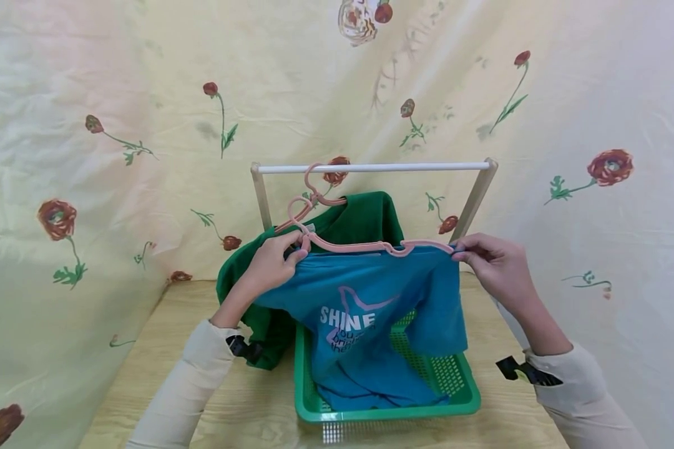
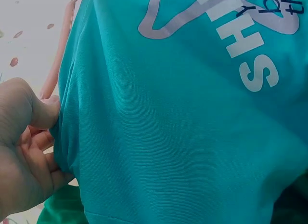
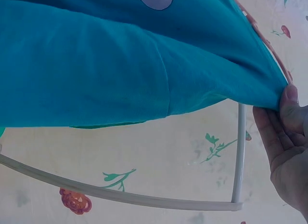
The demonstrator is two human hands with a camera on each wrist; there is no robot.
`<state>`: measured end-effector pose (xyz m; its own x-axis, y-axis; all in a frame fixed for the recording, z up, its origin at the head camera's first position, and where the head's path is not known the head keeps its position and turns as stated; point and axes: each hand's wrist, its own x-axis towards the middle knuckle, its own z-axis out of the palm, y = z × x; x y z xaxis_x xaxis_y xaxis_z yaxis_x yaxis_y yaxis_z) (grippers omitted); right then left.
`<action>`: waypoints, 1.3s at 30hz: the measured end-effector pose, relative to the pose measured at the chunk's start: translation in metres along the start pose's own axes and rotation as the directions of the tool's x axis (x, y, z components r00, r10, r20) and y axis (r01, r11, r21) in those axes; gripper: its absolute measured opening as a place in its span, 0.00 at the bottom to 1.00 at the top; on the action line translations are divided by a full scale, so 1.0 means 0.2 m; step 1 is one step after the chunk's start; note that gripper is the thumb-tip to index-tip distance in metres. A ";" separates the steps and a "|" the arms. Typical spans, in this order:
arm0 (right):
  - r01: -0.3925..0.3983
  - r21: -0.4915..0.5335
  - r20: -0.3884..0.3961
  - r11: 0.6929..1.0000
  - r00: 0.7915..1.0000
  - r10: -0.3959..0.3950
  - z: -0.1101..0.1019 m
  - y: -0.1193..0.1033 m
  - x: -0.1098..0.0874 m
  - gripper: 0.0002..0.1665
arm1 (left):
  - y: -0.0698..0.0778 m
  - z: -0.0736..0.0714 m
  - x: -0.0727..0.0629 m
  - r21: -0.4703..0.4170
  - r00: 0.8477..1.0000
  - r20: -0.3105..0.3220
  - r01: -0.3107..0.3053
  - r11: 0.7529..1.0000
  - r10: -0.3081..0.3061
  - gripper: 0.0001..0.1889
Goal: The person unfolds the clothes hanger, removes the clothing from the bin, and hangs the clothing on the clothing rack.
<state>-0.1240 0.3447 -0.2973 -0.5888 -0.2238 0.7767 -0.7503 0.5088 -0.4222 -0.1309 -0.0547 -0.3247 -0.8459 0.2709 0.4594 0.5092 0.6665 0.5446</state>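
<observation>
A blue T-shirt (image 1: 365,299) printed with "SHINE" hangs from my two hands, its lower part inside a green basket (image 1: 387,415). Along its neckline lies a pink hanger (image 1: 348,247), hook upward. My left hand (image 1: 269,265) pinches the shirt at its left shoulder, beside the hanger; the left wrist view shows thumb and fingers on the fabric edge (image 2: 67,137). At the other shoulder, by the hanger's right end, my right hand (image 1: 497,268) pinches the shirt between thumb and fingers. How far the hanger reaches inside the shirt is hidden.
Behind stands a rack with a white rail (image 1: 404,167) and wooden posts (image 1: 474,199). A green garment (image 1: 365,218) hangs from the rail on another pink hanger (image 1: 312,181). A flowered cloth (image 1: 146,125) backs the wooden table (image 1: 247,418).
</observation>
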 end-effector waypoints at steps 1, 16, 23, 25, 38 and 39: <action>0.002 0.008 0.003 1.000 1.000 -0.002 0.00 0.00 0.00 0.11 | 0.00 0.00 0.00 0.003 1.000 -0.002 0.000 1.000 0.000 0.03; -0.007 -0.012 0.005 1.000 1.000 0.007 0.01 0.00 0.00 0.04 | -0.03 0.00 0.01 0.000 1.000 0.003 0.003 1.000 -0.003 0.02; 0.004 -0.060 0.057 0.998 0.998 -0.001 0.02 -0.01 0.02 0.02 | -0.02 0.02 0.00 0.039 1.000 0.009 0.001 0.999 -0.001 0.05; 0.005 -0.071 0.089 0.997 0.996 0.001 0.04 -0.01 0.03 0.02 | -0.01 0.03 0.01 0.071 1.000 0.003 -0.013 0.997 0.013 0.08; 0.067 -0.152 0.176 0.986 0.984 -0.040 0.20 -0.04 0.04 0.06 | 0.13 0.16 -0.01 -0.019 0.991 -0.075 -0.116 0.993 0.115 0.09; 0.071 -0.148 0.179 0.986 0.983 -0.044 0.22 -0.05 0.04 0.06 | 0.14 0.17 -0.01 -0.028 0.990 -0.079 -0.123 0.992 0.120 0.09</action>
<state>-0.1340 0.3009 -0.3068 -0.5996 -0.3908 0.6984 -0.7374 0.6090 -0.2923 -0.1205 -0.0128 -0.3336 -0.7633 0.2935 0.5756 0.6135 0.6087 0.5032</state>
